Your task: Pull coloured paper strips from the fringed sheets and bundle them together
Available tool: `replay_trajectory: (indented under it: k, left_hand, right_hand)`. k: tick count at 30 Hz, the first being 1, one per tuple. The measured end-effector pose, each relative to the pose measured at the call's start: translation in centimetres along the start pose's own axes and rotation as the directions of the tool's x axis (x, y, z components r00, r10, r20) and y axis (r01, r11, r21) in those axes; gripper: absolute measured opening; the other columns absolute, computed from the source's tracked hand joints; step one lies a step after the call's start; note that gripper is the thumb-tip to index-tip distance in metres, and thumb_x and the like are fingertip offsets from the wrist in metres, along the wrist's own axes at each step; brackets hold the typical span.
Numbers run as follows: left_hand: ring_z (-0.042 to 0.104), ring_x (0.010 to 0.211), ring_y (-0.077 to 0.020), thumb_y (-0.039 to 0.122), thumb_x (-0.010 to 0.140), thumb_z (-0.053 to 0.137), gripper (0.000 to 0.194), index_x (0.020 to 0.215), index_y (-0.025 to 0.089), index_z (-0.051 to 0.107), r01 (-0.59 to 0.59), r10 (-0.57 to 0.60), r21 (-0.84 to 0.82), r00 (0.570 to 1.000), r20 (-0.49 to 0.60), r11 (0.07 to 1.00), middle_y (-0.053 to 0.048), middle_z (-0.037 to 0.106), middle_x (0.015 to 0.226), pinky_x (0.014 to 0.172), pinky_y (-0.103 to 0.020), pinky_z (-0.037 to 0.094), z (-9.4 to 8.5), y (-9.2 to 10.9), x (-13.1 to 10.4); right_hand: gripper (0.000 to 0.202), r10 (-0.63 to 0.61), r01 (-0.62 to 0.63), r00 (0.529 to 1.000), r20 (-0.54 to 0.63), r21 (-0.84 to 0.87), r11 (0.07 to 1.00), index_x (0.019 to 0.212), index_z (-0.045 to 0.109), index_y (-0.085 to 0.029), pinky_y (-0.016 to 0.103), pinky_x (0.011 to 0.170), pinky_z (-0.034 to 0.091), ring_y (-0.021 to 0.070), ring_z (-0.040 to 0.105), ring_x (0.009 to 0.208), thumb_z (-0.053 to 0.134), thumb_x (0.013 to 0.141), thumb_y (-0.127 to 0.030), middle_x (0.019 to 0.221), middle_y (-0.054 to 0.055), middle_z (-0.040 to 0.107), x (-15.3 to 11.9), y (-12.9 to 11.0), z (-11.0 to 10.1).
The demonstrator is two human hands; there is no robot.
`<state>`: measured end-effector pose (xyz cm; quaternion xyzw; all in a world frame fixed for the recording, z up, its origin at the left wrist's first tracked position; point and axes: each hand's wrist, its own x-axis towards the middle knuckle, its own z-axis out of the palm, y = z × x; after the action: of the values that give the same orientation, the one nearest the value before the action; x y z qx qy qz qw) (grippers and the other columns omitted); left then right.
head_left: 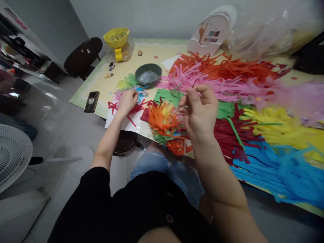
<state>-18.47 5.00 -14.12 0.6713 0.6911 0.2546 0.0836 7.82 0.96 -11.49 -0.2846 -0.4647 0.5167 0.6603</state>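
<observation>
My left hand (128, 101) is closed over a small pile of coloured strips at the left; what its fingers pinch is too small to tell. Dark red strips (136, 108) lie by it on a white sheet (111, 118). Raised above the table, my right hand (199, 106) has its fingers curled in a pinch, with a thin green strip (179, 96) at its fingertips. Below and left of it sits a bunch of orange, yellow and green strips (163, 119) at the table edge. A dark bowl (148, 75) of clear small pieces stands behind my hands.
Orange (235, 69), pink (225, 88), yellow (275, 128), dark red (233, 136) and blue strips (273, 168) cover the table's right side. A phone (91, 102), a yellow bowl (116, 37) and a pink cap (210, 33) rest on the table (101, 72). A fan (14, 155) stands left.
</observation>
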Motion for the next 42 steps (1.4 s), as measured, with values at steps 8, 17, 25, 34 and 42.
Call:
replay_trajectory:
  k: [8,17,25,34,42]
  left_hand:
    - [0.064,0.104,-0.0279,0.011,0.082,0.076,0.004,0.085,0.014,0.075,0.004,-0.008,0.056,0.996,0.085,0.998,-0.010,0.074,0.091,0.101,-0.043,0.046,3.5,0.8,8.2]
    - [0.031,0.070,-0.0110,0.049,0.105,0.061,0.048,0.066,0.022,0.050,-0.006,-0.221,-0.410,0.836,-0.502,0.912,0.006,0.038,0.060,0.075,-0.030,0.039,-7.6,-4.1,9.3]
    - [0.041,0.080,-0.0123,0.050,0.094,0.076,0.055,0.060,0.023,0.043,-0.132,-0.134,-0.389,0.798,-0.587,0.912,0.005,0.042,0.058,0.081,-0.031,0.039,-12.1,-4.5,7.6]
    - [0.074,0.083,-0.0178,0.066,0.094,0.067,0.048,0.081,0.022,0.052,-0.337,0.204,-0.690,0.941,-0.270,0.640,0.000,0.071,0.080,0.078,-0.037,0.059,-5.4,10.2,-2.9]
    - [0.070,0.069,-0.0144,0.071,0.088,0.071,0.052,0.082,0.022,0.052,-0.166,0.310,-0.874,0.951,-0.019,0.456,-0.001,0.070,0.078,0.070,-0.034,0.062,-1.5,12.4,-6.2]
  right_hand:
    - [0.029,-0.052,0.055,0.997,0.051,-0.041,0.998,0.093,0.063,-0.031,0.023,0.043,0.046,0.0093,0.055,0.047,0.079,0.090,-0.055,0.064,-0.007,0.057,0.3,0.0,0.1]
    - [0.037,-0.012,0.015,0.999,0.040,-0.066,0.998,0.092,0.063,-0.029,0.021,0.040,0.043,0.0079,0.049,0.045,0.083,0.084,-0.060,0.064,-0.006,0.056,0.5,-0.3,-0.5]
    - [0.040,-0.054,0.061,0.995,0.084,-0.076,0.995,0.091,0.064,-0.027,0.020,0.039,0.042,0.0068,0.050,0.044,0.081,0.084,-0.062,0.063,-0.007,0.058,0.3,-0.8,0.9]
    - [0.041,-0.053,0.081,0.991,0.123,-0.235,0.969,0.090,0.067,-0.027,0.025,0.040,0.039,0.0094,0.046,0.043,0.077,0.086,-0.067,0.061,-0.005,0.057,0.5,-2.3,2.5]
    - [0.054,0.124,-0.094,0.975,0.185,-0.164,0.982,0.084,0.069,-0.024,0.024,0.037,0.035,0.0092,0.045,0.040,0.085,0.070,-0.075,0.053,-0.006,0.055,0.6,-3.0,1.6]
